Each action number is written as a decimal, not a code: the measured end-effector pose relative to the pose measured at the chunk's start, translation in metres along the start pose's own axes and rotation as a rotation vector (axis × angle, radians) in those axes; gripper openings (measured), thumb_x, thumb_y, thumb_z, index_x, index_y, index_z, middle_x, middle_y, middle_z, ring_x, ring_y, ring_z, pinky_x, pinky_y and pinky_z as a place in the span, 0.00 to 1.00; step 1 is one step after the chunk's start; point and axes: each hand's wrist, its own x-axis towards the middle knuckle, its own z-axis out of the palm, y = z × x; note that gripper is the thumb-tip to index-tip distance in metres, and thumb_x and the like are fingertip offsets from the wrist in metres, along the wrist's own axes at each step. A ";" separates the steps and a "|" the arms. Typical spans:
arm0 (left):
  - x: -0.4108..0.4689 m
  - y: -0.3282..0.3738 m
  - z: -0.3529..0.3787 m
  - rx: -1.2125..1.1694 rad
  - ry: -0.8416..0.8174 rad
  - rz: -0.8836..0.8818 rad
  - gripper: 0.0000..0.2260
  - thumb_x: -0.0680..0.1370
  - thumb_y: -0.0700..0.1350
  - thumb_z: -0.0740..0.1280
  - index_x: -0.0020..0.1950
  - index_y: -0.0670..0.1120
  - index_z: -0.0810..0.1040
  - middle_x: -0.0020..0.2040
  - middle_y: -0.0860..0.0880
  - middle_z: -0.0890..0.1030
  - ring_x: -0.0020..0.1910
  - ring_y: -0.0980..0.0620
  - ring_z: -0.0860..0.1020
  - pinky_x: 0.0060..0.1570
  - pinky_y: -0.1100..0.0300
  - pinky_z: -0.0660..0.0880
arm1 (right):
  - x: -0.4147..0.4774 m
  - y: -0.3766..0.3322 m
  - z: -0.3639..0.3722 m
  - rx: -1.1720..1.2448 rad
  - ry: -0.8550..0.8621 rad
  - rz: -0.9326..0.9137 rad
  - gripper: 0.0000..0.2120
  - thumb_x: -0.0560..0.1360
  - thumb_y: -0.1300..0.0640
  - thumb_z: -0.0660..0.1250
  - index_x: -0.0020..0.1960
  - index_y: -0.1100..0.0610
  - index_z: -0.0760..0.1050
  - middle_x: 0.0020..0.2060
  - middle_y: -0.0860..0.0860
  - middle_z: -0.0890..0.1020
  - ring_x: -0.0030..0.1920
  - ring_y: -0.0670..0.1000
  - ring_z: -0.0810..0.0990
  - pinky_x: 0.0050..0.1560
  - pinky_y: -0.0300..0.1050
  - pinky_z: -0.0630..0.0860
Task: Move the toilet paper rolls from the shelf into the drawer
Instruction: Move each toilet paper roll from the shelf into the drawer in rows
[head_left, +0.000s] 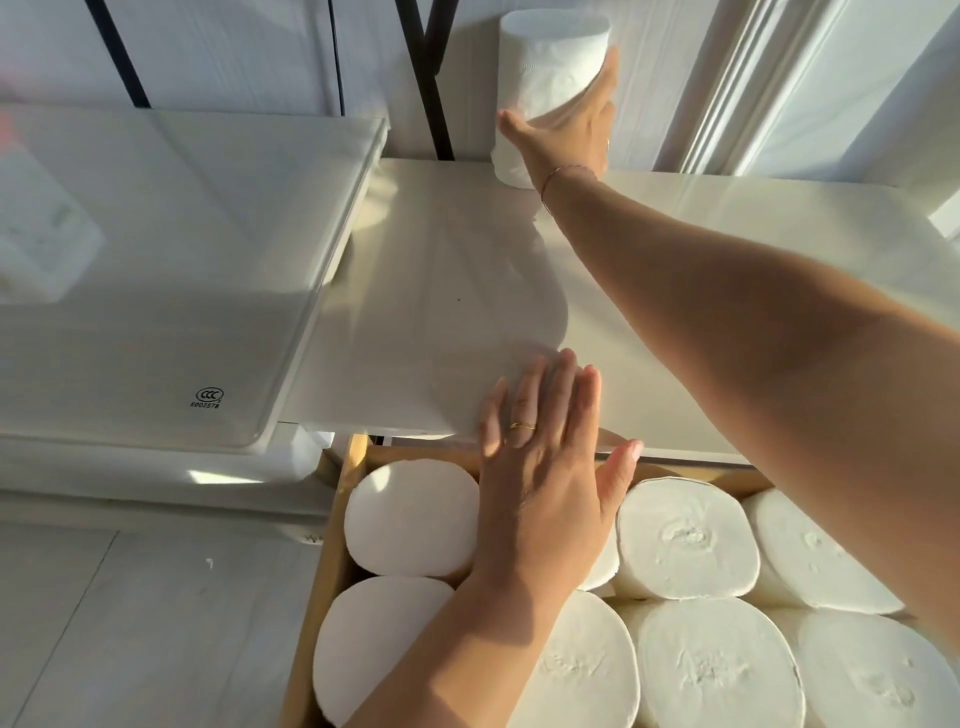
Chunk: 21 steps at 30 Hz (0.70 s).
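Note:
Two white toilet paper rolls stand stacked at the back of the pale shelf (441, 291). My right hand (569, 122) reaches far forward and grips the upper roll (553, 52), thumb on its left and fingers on its right. The lower roll (509, 158) is partly hidden behind my wrist. Below the shelf's front edge the wooden drawer (332, 525) is pulled out and holds several rolls standing on end, such as one (410, 519) at its back left. My left hand (545, 467) lies flat with straight fingers over the shelf's front edge, above the drawer, holding nothing.
A white glass-topped surface (156, 260) with a small printed mark juts out at the left, level with or above the shelf. Black metal frame bars (431, 78) rise behind the shelf. A white window frame (753, 88) is at the right, grey floor (104, 623) at the lower left.

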 end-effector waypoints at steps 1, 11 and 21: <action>0.000 0.000 0.000 -0.003 -0.001 0.002 0.25 0.79 0.59 0.54 0.69 0.45 0.71 0.71 0.47 0.70 0.70 0.46 0.67 0.70 0.47 0.58 | 0.000 0.000 0.001 -0.001 0.004 -0.003 0.55 0.62 0.40 0.74 0.78 0.50 0.45 0.70 0.51 0.68 0.67 0.54 0.70 0.68 0.58 0.69; -0.002 -0.002 0.000 -0.013 0.003 0.007 0.24 0.79 0.58 0.55 0.68 0.45 0.71 0.70 0.47 0.71 0.69 0.46 0.68 0.70 0.47 0.59 | -0.003 0.006 -0.010 0.087 0.035 -0.058 0.46 0.59 0.45 0.73 0.71 0.55 0.57 0.63 0.50 0.69 0.57 0.49 0.70 0.59 0.45 0.72; 0.001 -0.006 -0.003 -0.036 -0.053 0.014 0.25 0.79 0.58 0.52 0.69 0.45 0.70 0.70 0.46 0.71 0.71 0.46 0.66 0.70 0.46 0.56 | -0.091 0.032 -0.113 0.213 -0.132 -0.185 0.40 0.60 0.50 0.79 0.64 0.57 0.62 0.56 0.48 0.74 0.56 0.47 0.75 0.57 0.38 0.74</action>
